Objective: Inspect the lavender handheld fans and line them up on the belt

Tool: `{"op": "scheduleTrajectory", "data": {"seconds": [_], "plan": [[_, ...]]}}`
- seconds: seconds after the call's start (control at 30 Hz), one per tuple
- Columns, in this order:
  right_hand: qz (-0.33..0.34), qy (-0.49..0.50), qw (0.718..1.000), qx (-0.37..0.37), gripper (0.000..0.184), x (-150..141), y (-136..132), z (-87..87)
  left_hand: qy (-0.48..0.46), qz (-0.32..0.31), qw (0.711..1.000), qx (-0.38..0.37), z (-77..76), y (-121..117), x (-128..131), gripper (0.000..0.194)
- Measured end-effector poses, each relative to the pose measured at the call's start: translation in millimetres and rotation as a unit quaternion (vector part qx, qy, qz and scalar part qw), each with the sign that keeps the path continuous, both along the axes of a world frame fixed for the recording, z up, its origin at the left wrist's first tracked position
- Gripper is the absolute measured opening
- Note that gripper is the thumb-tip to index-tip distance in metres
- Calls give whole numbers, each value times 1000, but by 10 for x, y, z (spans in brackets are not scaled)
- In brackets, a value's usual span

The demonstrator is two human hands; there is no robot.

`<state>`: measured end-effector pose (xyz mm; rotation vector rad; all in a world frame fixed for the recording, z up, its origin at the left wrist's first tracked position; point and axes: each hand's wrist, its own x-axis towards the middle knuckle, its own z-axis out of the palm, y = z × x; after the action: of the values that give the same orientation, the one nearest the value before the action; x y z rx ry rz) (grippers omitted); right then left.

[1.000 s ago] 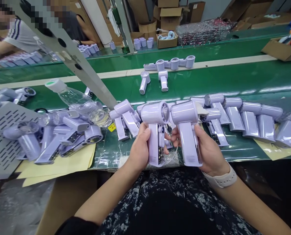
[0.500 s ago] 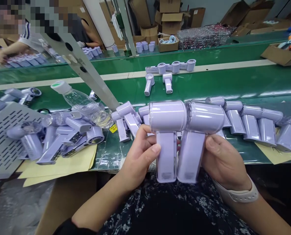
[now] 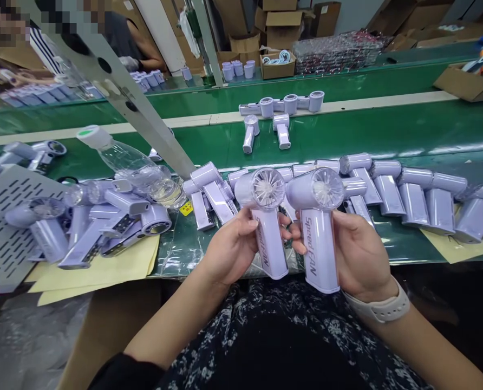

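My left hand (image 3: 235,244) is closed around the handle of a lilac handheld fan (image 3: 272,238), its round end under crinkled clear wrap facing me. A second lilac handheld fan (image 3: 319,244) is gripped by my right hand (image 3: 363,254), which wears a pale wristband. Both fans are upright, side by side and slightly apart, with "Speed FAN" lettering on their handles. Just beyond them, a row of wrapped fans (image 3: 416,203) lies along the near edge of the green work surface. Part of that row is hidden behind the held fans.
A heap of fans (image 3: 87,222) lies on yellow paper (image 3: 103,273) at left, by a slotted grey housing (image 3: 18,216). A plastic bottle (image 3: 131,165) leans near a slanted metal post (image 3: 144,116). More fans (image 3: 282,130) stand mid-belt. Two people work across the line.
Both fans have been turned, so their round wrapped ends and lettering now face me instead of their smooth sides. They are lower and farther apart.
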<state>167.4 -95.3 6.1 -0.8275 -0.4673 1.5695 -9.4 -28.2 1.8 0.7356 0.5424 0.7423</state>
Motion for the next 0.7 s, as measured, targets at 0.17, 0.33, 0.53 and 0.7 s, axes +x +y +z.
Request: {"op": "scheduleTrajectory", "data": {"seconds": [0.17,0.33,0.53,0.7], "plan": [[-65,-47,996,40,24,84,-6,-42,44,4,997,58,23,-12,-73,48],[-113,-65,991,18,23,59,-11,-40,50,0,995,85,1,-12,-76,50],[-137,-111,984,-2,27,17,12,-101,36,-19,996,82,-26,14,-57,60],[-118,-144,981,48,34,45,-11,-187,87,-10,988,128,-42,35,-98,59]]}}
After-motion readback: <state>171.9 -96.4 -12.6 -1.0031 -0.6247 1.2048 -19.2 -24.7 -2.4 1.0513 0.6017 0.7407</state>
